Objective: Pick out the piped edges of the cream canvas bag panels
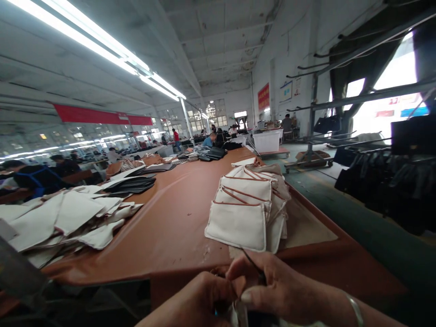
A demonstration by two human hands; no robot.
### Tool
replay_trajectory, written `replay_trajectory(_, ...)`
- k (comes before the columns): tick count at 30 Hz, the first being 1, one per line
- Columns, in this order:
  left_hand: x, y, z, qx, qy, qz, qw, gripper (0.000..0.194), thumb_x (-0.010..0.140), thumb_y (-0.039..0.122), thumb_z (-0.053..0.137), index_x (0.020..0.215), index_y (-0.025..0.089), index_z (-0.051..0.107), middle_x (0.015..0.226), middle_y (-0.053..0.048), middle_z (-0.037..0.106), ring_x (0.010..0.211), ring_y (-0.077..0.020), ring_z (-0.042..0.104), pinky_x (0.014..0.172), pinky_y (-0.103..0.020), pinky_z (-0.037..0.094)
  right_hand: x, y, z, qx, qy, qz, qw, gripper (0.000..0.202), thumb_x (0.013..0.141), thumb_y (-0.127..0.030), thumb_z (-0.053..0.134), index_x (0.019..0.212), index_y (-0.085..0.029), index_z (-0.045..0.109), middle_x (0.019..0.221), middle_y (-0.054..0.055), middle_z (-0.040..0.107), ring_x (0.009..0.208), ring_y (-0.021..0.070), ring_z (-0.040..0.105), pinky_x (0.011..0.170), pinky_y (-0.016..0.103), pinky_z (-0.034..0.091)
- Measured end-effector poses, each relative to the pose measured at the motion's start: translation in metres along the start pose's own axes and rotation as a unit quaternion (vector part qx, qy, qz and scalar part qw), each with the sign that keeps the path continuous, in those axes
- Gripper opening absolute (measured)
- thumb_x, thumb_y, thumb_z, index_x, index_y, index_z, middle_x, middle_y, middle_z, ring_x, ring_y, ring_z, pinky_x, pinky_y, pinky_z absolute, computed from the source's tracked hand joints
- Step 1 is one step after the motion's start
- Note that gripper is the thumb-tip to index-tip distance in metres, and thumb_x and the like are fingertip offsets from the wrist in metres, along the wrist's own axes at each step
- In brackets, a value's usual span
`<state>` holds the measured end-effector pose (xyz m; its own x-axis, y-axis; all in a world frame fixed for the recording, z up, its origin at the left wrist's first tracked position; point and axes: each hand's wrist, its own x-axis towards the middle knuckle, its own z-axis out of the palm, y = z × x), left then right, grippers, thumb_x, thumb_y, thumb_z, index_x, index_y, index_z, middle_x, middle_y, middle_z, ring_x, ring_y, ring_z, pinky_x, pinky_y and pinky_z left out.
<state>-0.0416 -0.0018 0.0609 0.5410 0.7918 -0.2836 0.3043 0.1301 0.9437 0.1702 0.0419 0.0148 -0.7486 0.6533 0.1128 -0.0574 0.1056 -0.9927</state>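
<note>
At the bottom of the head view, my left hand (209, 293) is closed, its fingers pinching a small brown-edged piece (239, 284). Some whitish material (241, 315) hangs below, mostly hidden by my fingers. My right hand (275, 284) meets the left one and is closed too. Out of its grip juts a thin dark pointed tool (252, 262); its handle is hidden, so its kind is unclear. Just beyond my hands lies a stack of cream pouches (238, 222) with brown piping, overlapping one another on the table.
Brown sheeting (177, 213) covers the long table. Cream cut pieces (75, 213) pile at the left, with black pieces (132, 185) behind. Farther off are dark bundles (213, 153) and a white bin (267, 141). A metal rack (311, 118) stands right; people sit working in the background.
</note>
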Motion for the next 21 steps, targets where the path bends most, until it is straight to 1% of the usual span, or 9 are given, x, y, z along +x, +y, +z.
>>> replay_trajectory(1,0.004,-0.001,0.001,0.014,-0.016,0.000,1.000,0.032,0.067,0.041,0.087,0.069,0.012,0.071,0.068,0.002,0.053,0.064,-0.0122,0.042,0.054,-0.021,0.030,-0.002,-0.002,0.003,-0.005,-0.008,0.022,1.000,0.033,0.074,-0.022,0.070,0.104,-0.015,0.062,0.078,-0.002,0.058,0.064,0.0109,0.048,0.055,0.020,0.038)
replay_trajectory(3,0.011,-0.006,0.000,0.047,-0.044,-0.013,0.998,0.035,0.068,0.044,0.087,0.074,0.012,0.071,0.067,0.003,0.048,0.062,-0.0109,0.038,0.053,-0.021,0.029,-0.004,0.003,0.005,-0.021,-0.004,0.048,0.999,0.027,0.071,-0.020,0.074,0.093,-0.015,0.060,0.072,-0.005,0.052,0.060,0.0088,0.042,0.051,0.018,0.033)
replay_trajectory(5,0.015,-0.013,-0.003,0.053,-0.040,-0.021,0.998,0.043,0.063,0.049,0.089,0.078,0.012,0.071,0.066,0.005,0.044,0.059,-0.0096,0.034,0.051,-0.021,0.027,-0.005,0.014,0.003,-0.013,0.013,0.038,0.999,0.021,0.070,-0.020,0.074,0.082,-0.015,0.058,0.069,-0.005,0.051,0.061,0.0087,0.041,0.053,0.019,0.033)
replay_trajectory(7,0.018,-0.020,-0.005,0.044,-0.034,-0.024,0.998,0.050,0.061,0.055,0.088,0.080,0.012,0.070,0.065,0.005,0.044,0.057,-0.0088,0.033,0.050,-0.021,0.025,-0.006,0.023,0.001,0.006,0.020,0.027,0.999,0.017,0.072,-0.022,0.073,0.077,-0.014,0.059,0.069,-0.004,0.053,0.061,0.0089,0.042,0.054,0.019,0.034)
replay_trajectory(10,0.020,-0.028,-0.005,0.030,-0.024,-0.016,0.999,0.049,0.069,0.058,0.082,0.082,0.011,0.069,0.066,0.004,0.048,0.057,-0.0085,0.035,0.051,-0.021,0.024,-0.008,0.026,-0.001,0.020,0.023,0.041,0.999,0.013,0.075,-0.022,0.070,0.078,-0.013,0.062,0.069,-0.003,0.055,0.060,0.0085,0.043,0.053,0.019,0.034)
replay_trajectory(13,0.022,-0.027,-0.004,0.031,-0.036,-0.019,0.999,0.047,0.074,0.057,0.079,0.080,0.011,0.068,0.065,0.003,0.047,0.055,-0.0082,0.033,0.050,-0.023,0.021,-0.010,0.022,-0.004,0.059,0.024,0.074,0.995,0.011,0.074,-0.022,0.069,0.077,-0.013,0.063,0.060,-0.005,0.052,0.049,0.0057,0.040,0.046,0.017,0.031)
replay_trajectory(16,0.022,-0.021,-0.004,0.034,-0.049,-0.021,0.998,0.048,0.080,0.061,0.071,0.077,0.013,0.065,0.062,0.005,0.040,0.054,-0.0080,0.027,0.050,-0.024,0.019,-0.009,0.023,-0.006,0.127,0.019,0.122,0.984,0.017,0.072,-0.029,0.071,0.075,-0.014,0.063,0.049,-0.008,0.048,0.035,0.0044,0.035,0.036,0.017,0.025)
replay_trajectory(19,0.021,-0.016,-0.004,0.038,-0.068,-0.029,0.997,0.048,0.086,0.060,0.065,0.073,0.015,0.058,0.063,0.005,0.035,0.055,-0.0085,0.023,0.051,-0.025,0.018,-0.009,0.028,-0.006,0.175,0.029,0.140,0.974,0.022,0.066,-0.032,0.074,0.071,-0.013,0.063,0.048,-0.007,0.049,0.032,0.0037,0.034,0.033,0.017,0.024)
replay_trajectory(21,0.021,-0.016,-0.002,0.019,-0.073,-0.032,0.997,0.046,0.088,0.059,0.063,0.074,0.016,0.056,0.065,0.004,0.037,0.057,-0.0089,0.025,0.052,-0.025,0.018,-0.009,0.030,-0.004,0.188,0.038,0.134,0.972,0.024,0.065,-0.031,0.076,0.072,-0.013,0.062,0.049,-0.008,0.050,0.033,0.0026,0.034,0.034,0.016,0.025)
